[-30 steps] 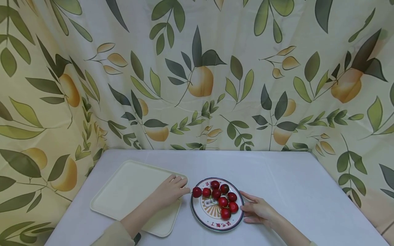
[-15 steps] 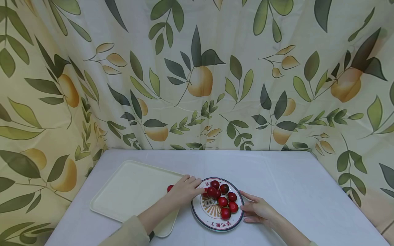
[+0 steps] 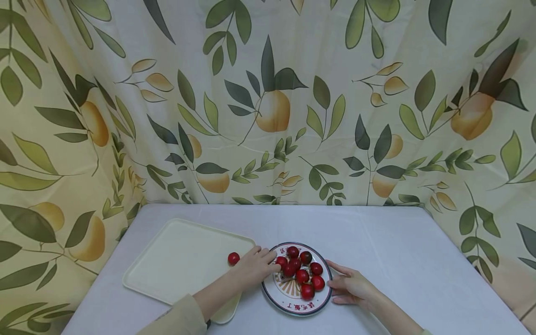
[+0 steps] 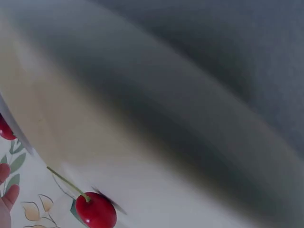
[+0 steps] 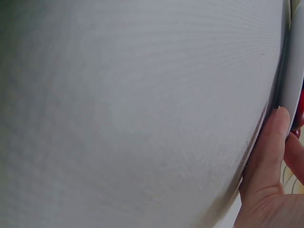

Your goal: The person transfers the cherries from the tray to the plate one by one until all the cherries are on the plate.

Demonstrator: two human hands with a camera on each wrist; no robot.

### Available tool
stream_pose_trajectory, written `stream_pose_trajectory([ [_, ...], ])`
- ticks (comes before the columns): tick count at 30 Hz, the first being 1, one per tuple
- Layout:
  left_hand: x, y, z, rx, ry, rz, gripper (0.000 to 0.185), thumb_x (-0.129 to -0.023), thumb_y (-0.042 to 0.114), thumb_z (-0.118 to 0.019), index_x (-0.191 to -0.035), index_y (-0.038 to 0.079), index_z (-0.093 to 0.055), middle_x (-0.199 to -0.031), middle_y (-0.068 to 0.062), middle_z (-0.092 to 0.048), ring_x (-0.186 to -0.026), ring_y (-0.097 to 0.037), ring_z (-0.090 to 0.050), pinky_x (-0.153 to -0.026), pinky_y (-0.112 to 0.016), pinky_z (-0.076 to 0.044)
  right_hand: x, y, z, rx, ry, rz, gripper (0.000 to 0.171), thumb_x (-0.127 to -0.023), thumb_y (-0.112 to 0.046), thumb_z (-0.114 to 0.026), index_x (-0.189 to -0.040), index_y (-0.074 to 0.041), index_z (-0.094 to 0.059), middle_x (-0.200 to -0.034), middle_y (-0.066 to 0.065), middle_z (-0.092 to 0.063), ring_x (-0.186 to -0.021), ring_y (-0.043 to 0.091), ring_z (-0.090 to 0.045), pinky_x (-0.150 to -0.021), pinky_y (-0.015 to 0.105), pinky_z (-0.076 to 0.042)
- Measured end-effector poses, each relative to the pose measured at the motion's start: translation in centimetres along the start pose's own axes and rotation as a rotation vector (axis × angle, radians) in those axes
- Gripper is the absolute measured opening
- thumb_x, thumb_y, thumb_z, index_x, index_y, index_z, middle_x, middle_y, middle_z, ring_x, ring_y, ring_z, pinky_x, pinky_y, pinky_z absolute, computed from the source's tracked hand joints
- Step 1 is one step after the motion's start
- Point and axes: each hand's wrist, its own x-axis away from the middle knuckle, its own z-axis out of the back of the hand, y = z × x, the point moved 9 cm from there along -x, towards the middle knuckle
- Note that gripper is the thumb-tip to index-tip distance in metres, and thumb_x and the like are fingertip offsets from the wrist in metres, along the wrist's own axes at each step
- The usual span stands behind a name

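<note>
A round white plate (image 3: pixel 276 291) with a dark rim and red lettering holds several red cherries (image 3: pixel 302 276). My left hand (image 3: pixel 251 269) reaches over the plate's left rim, its fingertips right by the leftmost cherries. In the left wrist view its fingers (image 4: pixel 10 195) show apart at the left edge, with nothing between them. My right hand (image 3: pixel 353 286) grips the plate's right edge, thumb and fingers to either side of the rim in the right wrist view. One cherry (image 3: pixel 233 258) lies on the cream tray (image 3: pixel 180 256), partly beside my left hand; its green stem shows in the left wrist view.
The tray stands left of the plate on a white-covered table (image 3: pixel 389 246), its right side partly hidden under my left forearm. A curtain (image 3: pixel 268 163) printed with fruit and leaves hangs behind the table and at both sides.
My left hand moved right from the tray to the plate, bringing a cherry that now lies among the others, let go. The tray's cherry came into sight. My right hand stayed still.
</note>
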Motion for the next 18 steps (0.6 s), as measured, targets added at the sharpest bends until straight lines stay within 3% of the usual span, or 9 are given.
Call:
stream_pose_trajectory([
  [5,0.3,0.3,-0.7,0.036,-0.040,0.007,0.020,-0.087,0.025,-0.059,-0.106,0.031,-0.060,-0.110,0.004,-0.054,-0.098,-0.013,-0.049,-0.090,-0.032,-0.039,-0.1,0.1,0.1,-0.001,0.007,-0.005,0.067,-0.080,-0.002,-0.065,-0.140,-0.012,-0.036,-0.083,0.011,-0.056,-0.059,0.018,-0.061,-0.060,0.033,-0.054],
  [11,0.5,0.4,-1.3,0.078,-0.041,0.021,0.020,-0.089,0.025,-0.053,-0.106,0.031,-0.061,-0.105,0.006,-0.053,-0.095,-0.012,-0.048,-0.088,-0.031,-0.038,-0.3,0.2,0.0,0.000,-0.006,0.005,0.068,-0.080,-0.003,-0.065,-0.140,-0.012,-0.035,-0.082,0.010,-0.054,-0.060,0.018,-0.061,-0.060,0.033,-0.054],
  [18,0.6,0.6,-1.7,0.065,-0.057,0.033,0.020,-0.090,0.025,-0.050,-0.107,0.030,-0.061,-0.110,0.005,-0.053,-0.096,-0.012,-0.048,-0.085,-0.030,-0.038,-0.3,0.3,0.0,-0.003,-0.019,0.009,0.069,-0.080,-0.004,-0.065,-0.141,-0.012,-0.033,-0.081,0.009,-0.053,-0.061,0.018,-0.062,-0.060,0.033,-0.054],
])
